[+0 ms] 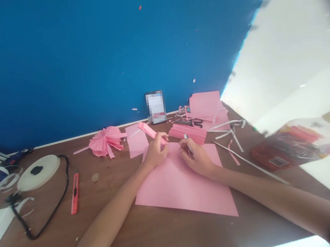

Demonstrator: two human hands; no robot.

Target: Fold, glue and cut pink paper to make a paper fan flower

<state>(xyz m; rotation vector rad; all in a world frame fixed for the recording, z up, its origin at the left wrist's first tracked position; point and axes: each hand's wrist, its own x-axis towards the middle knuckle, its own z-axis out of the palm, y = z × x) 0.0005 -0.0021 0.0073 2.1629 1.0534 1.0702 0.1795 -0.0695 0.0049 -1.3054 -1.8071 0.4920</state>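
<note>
Over the pink sheet (186,184), left hand (156,151) clamps a pleated strip (148,131) whose long axis runs up-left; right hand (197,158), just beside, closed on a white-tipped tool (186,137).

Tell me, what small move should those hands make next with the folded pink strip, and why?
Probably bring the right hand the last bit across to the folded pink strip. The left hand holds the strip tilted over the pink sheet, and the right hand's white-tipped item, too small to identify, sits just apart from it.
</note>
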